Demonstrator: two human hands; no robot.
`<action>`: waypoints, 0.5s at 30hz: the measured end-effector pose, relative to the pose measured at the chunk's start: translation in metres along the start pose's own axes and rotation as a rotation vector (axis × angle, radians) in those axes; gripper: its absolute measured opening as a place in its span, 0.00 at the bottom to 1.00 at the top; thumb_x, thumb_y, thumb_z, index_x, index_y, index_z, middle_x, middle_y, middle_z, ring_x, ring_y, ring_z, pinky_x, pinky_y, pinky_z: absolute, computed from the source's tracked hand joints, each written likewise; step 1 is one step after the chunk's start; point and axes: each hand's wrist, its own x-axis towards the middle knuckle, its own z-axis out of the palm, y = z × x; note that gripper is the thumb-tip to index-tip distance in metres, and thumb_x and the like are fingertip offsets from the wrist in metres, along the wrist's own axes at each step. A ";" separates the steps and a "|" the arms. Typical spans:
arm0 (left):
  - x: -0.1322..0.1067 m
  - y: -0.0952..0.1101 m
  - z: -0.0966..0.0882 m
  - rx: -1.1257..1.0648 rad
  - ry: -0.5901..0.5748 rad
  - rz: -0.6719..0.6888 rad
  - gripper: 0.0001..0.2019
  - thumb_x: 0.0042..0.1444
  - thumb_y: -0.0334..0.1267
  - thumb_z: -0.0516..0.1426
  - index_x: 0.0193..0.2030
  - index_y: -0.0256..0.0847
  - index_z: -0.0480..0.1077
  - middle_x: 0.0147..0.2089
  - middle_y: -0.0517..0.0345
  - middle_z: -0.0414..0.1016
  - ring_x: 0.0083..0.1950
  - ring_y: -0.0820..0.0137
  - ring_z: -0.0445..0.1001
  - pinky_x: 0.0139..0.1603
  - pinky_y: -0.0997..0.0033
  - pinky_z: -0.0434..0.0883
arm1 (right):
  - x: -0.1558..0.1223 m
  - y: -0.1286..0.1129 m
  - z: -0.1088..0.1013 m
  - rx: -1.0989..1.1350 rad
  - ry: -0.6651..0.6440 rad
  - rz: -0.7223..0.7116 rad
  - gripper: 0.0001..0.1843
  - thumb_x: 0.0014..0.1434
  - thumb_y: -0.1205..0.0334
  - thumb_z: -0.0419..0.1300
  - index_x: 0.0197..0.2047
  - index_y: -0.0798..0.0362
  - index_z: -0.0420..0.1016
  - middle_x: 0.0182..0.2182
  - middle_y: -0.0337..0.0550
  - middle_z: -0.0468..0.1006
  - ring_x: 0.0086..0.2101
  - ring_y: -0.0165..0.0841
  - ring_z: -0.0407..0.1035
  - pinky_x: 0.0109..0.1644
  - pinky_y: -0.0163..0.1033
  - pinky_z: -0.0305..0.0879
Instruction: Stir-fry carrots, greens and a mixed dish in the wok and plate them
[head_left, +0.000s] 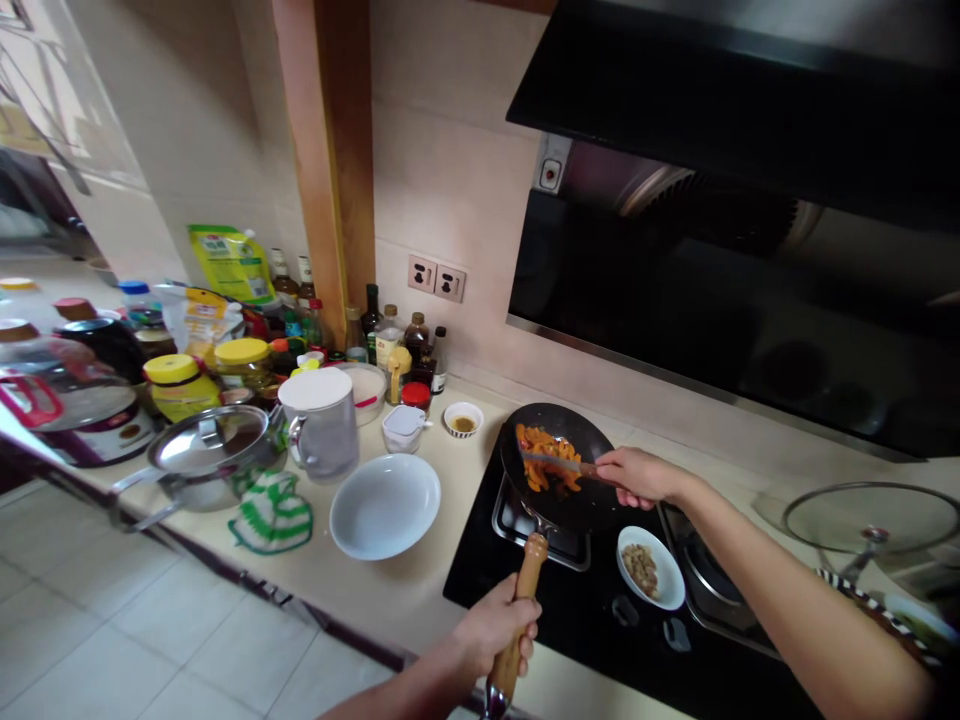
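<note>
My left hand (499, 630) is wrapped round the wooden handle of a black wok (600, 440), which sits over the left burner. Orange pieces of food (544, 455) lie in the wok, on its left side. A spatula (559, 462) with a flat blade and a brown handle is gripped in my right hand (634, 475). Its blade rests among the orange pieces, and its tip is partly hidden by them. Close to the wok, on the black stove (577, 620), stands a white bowl (671, 590) holding pale brown chopped food (640, 568).
Left of the stove are a white dish (385, 530), a small bowl of sauce (463, 420), a plastic jug (330, 440), a green-striped cloth (271, 515) and a lidded steel pot (214, 460). Bottles (418, 338) line the wall. A glass lid (870, 510) lies right, under the black hood (675, 260).
</note>
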 end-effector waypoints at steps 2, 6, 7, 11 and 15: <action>0.001 -0.001 0.000 0.004 0.002 0.002 0.14 0.47 0.41 0.56 0.35 0.45 0.52 0.22 0.69 0.61 0.17 0.80 0.57 0.19 0.78 0.60 | 0.007 0.020 0.013 0.115 0.070 0.014 0.13 0.62 0.63 0.45 0.30 0.54 0.66 0.13 0.34 0.67 0.11 0.22 0.54 0.15 0.27 0.47; 0.002 -0.001 -0.001 0.014 0.011 -0.001 0.14 0.48 0.41 0.56 0.35 0.45 0.52 0.23 0.69 0.61 0.17 0.80 0.57 0.20 0.78 0.60 | -0.004 0.067 0.038 0.303 0.171 0.056 0.18 0.62 0.59 0.39 0.23 0.53 0.59 0.15 0.35 0.64 0.13 0.21 0.54 0.18 0.28 0.50; 0.002 -0.001 -0.001 0.014 0.009 -0.003 0.14 0.48 0.41 0.57 0.35 0.45 0.52 0.23 0.69 0.61 0.17 0.80 0.57 0.20 0.78 0.60 | -0.012 0.080 0.044 0.331 0.199 0.060 0.18 0.61 0.57 0.40 0.23 0.53 0.59 0.14 0.34 0.62 0.13 0.21 0.52 0.18 0.28 0.48; 0.000 0.000 -0.002 0.005 -0.004 -0.010 0.17 0.46 0.45 0.58 0.35 0.45 0.52 0.23 0.69 0.61 0.17 0.80 0.57 0.19 0.78 0.59 | -0.052 0.130 0.075 0.518 0.366 0.109 0.21 0.49 0.45 0.54 0.39 0.53 0.69 0.15 0.30 0.60 0.14 0.22 0.50 0.17 0.29 0.39; 0.000 0.000 -0.002 0.006 0.004 -0.003 0.17 0.46 0.44 0.58 0.35 0.45 0.52 0.23 0.69 0.62 0.17 0.80 0.58 0.19 0.78 0.59 | -0.062 0.153 0.102 0.603 0.420 0.160 0.37 0.37 0.43 0.60 0.49 0.55 0.68 0.12 0.28 0.58 0.13 0.24 0.48 0.18 0.30 0.35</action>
